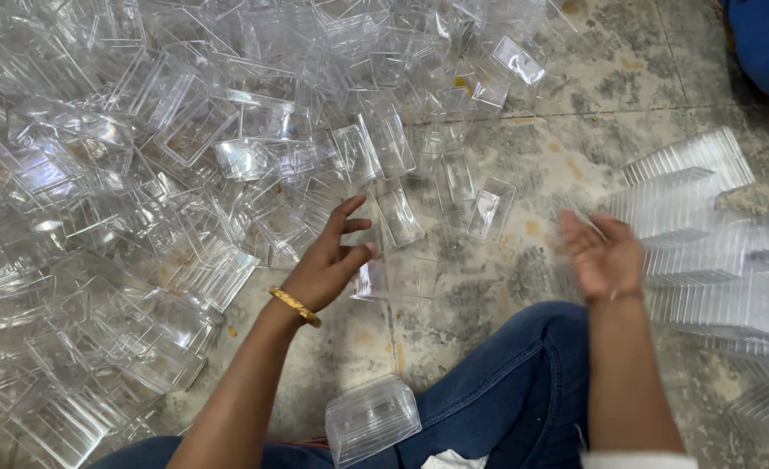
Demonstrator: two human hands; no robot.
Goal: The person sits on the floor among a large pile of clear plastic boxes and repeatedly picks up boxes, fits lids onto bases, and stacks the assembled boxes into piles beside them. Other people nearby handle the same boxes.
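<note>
Head view: a person sits on a mottled stone floor [523,139], one knee in blue jeans [523,365].
Left hand [328,260]: fingers spread, thumb touching a clear plastic container [397,276] lying at the pile's edge; a gold bangle [295,306] on the wrist.
Right hand [606,256]: blurred, fingers loosely parted, holding nothing, beside the nested stacks [697,226].
Done: several long stacks lie to the right (tidy rows).
Left: a large loose pile [141,174] remains, so it seems far from finished.
</note>
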